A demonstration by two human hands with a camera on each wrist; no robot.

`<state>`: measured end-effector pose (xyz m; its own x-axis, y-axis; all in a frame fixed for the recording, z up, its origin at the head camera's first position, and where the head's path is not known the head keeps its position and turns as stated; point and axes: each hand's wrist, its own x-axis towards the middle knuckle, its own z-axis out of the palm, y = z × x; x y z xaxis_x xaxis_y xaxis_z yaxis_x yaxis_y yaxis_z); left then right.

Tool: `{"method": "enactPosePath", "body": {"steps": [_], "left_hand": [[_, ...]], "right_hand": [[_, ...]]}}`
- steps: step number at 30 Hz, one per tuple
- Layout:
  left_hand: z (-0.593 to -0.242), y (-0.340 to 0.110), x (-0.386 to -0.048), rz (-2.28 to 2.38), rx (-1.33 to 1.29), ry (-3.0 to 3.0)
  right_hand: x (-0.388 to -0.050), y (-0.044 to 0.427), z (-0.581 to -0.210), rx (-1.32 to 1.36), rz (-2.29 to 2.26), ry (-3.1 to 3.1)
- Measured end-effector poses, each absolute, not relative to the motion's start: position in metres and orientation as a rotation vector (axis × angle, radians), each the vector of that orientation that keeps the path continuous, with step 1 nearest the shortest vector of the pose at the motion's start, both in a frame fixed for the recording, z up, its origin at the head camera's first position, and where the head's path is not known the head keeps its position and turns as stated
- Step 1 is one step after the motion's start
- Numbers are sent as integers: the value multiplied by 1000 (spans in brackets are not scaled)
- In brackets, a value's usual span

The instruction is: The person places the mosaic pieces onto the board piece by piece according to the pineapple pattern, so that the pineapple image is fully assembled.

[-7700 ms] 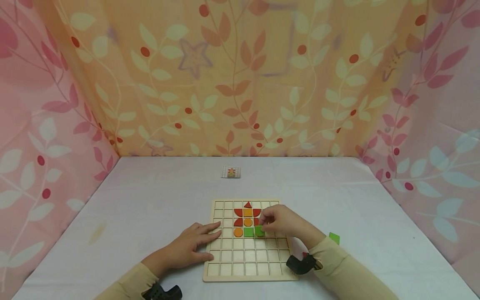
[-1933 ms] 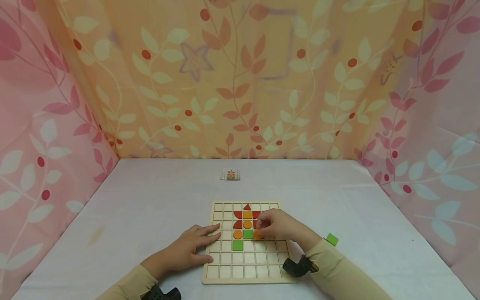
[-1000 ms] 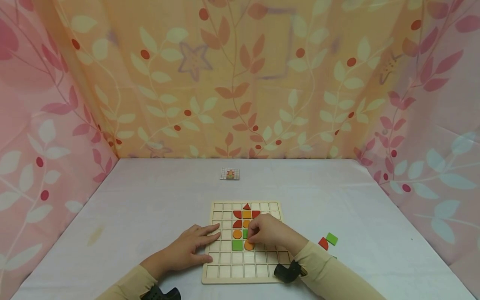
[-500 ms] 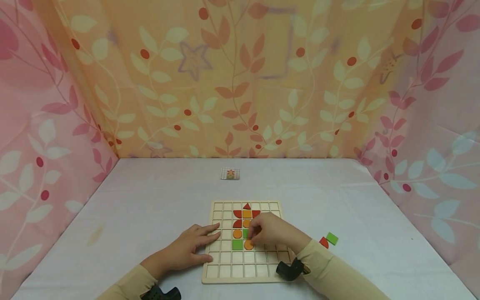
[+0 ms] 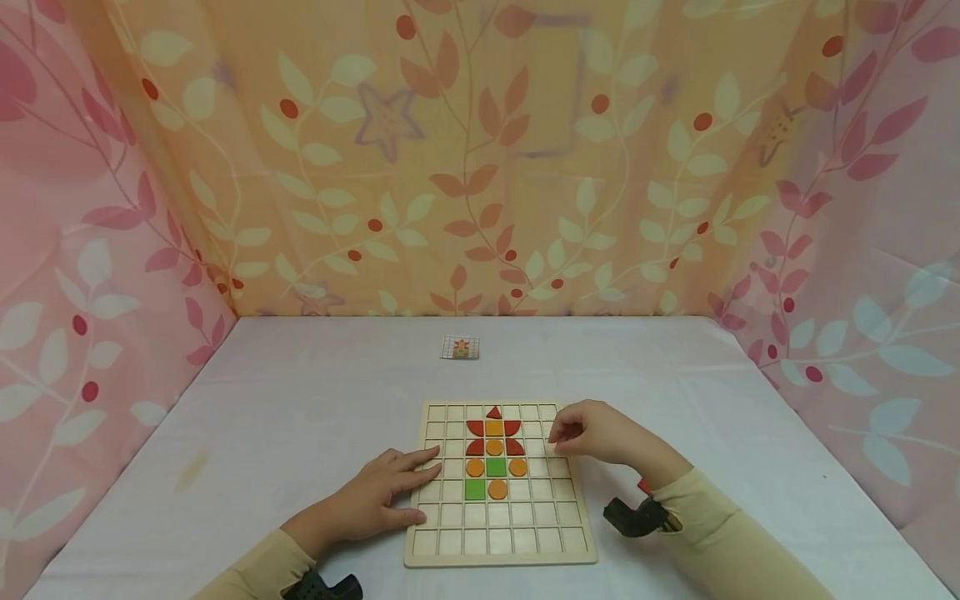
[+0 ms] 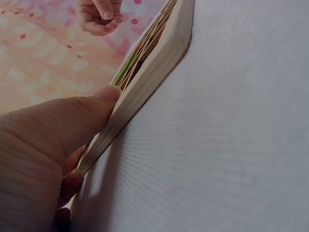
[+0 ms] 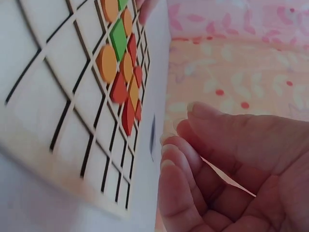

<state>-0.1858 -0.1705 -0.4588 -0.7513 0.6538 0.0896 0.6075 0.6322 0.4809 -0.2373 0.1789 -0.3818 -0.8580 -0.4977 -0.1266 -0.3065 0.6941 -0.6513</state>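
Observation:
My left hand rests with straight, spread fingers on the left edge of a wooden grid board; the left wrist view shows its thumb against the rim. Red, orange and green tiles lie in the board's middle cells. In the lowest filled row, a green square sits left of an orange disc. My right hand hovers over the board's right edge. Its fingers are loosely curved, with nothing visible between thumb and fingertips in the right wrist view.
A small card with a printed grid pattern lies beyond the board. Part of a red tile shows on the table beside my right wrist; my forearm covers the area around it.
A green square, then an orange disc, came to lie in the lowest filled row. My right hand has let go of that disc and moved right, uncovering the tiles. My left hand stays put.

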Motion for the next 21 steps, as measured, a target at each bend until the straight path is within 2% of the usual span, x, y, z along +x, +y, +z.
{"method": "enactPosePath", "body": {"steps": [10, 21], "left_hand": [[-458, -170, -186, 759, 1058, 2743], [-458, -171, -186, 768, 1045, 2734]], "right_hand": [[-235, 236, -379, -479, -915, 2664], [-228, 288, -393, -272, -892, 2661]]}}
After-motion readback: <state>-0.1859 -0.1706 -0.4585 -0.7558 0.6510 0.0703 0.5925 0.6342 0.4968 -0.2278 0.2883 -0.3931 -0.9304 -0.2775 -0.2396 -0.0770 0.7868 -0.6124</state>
